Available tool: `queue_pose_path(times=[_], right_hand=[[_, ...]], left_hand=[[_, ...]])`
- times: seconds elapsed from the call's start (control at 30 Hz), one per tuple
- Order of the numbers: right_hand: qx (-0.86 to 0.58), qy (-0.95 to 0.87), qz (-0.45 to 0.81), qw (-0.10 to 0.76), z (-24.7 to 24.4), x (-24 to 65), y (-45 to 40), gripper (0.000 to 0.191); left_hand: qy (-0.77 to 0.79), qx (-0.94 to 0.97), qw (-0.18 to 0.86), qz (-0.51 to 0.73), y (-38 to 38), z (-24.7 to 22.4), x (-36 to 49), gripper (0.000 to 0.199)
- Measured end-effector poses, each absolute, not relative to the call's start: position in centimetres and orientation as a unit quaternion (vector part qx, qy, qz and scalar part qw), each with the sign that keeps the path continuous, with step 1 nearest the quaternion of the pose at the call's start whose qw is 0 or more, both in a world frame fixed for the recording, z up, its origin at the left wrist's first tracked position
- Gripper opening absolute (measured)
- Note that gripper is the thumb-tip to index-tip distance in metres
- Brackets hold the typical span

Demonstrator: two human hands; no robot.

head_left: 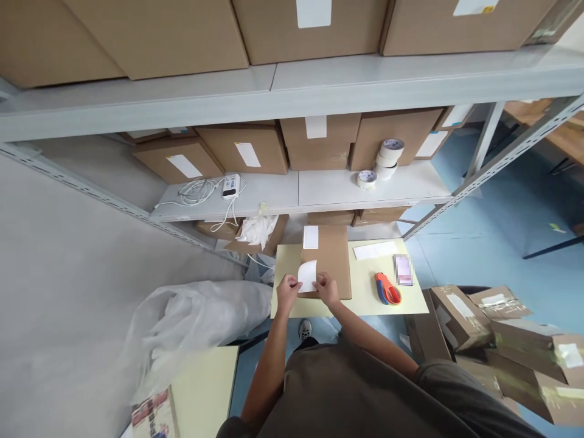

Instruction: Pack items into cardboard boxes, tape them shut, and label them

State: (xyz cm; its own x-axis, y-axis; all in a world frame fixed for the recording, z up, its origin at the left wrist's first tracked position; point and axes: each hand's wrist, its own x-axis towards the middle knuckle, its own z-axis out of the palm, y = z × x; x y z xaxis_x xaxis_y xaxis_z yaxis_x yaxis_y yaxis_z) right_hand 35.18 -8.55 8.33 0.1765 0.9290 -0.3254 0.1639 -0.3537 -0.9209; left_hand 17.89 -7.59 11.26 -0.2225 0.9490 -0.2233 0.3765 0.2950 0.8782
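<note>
Between my two hands a white label (307,275) is held by its lower corners, its upper edge curling. My left hand (288,290) pinches the left corner, and my right hand (327,288) pinches the right one. Right behind the label lies a closed cardboard box (335,258) on a pale yellow table (365,303). Another white label (311,237) is stuck on the box's far left corner. Whether the held label touches the box, I cannot tell. An orange and blue tape dispenser (387,289) rests on the table to the right.
White label sheets (375,250) and a blurred phone-like item (403,270) lie at the table's right. Behind stands a metal shelf (274,193) with boxes, tape rolls (387,159) and a power strip (231,186). A plastic bag (201,313) bulges at left; boxes (465,316) pile at right.
</note>
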Motion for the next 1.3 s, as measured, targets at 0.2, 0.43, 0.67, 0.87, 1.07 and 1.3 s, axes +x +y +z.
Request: queue_pose_path(times=[0.2,0.43,0.67,0.87,1.07,1.3], right_hand=[[-0.727,-0.426,0.392,0.368,6.1,33.5,-10.1,0.035],[-0.738,-0.42,0.363,0.383,5.2,32.5,-11.2,0.022],[-0.775,-0.45,0.326,0.301,5.9,31.9,-10.9,0.013],[-0.795,-0.479,0.318,0.194,6.5,31.9,-10.4,0.016],[-0.781,-0.558,0.249,0.13,7.5,32.7,-10.2,0.027],[-0.663,-0.717,0.174,0.128,6.0,32.1,-12.8,0.053]], left_hand=[[0.726,0.511,0.393,0.239,-7.1,9.7,16.9,0.022],[0.695,0.547,0.41,0.224,-7.3,8.3,15.9,0.019],[0.694,0.579,0.381,0.198,-7.2,8.4,16.2,0.016],[0.687,0.649,0.314,0.085,-6.6,9.0,16.1,0.012],[0.684,0.669,0.291,0.026,-5.4,9.1,15.0,0.029],[0.525,0.766,0.289,0.233,-5.5,7.0,18.1,0.044]])
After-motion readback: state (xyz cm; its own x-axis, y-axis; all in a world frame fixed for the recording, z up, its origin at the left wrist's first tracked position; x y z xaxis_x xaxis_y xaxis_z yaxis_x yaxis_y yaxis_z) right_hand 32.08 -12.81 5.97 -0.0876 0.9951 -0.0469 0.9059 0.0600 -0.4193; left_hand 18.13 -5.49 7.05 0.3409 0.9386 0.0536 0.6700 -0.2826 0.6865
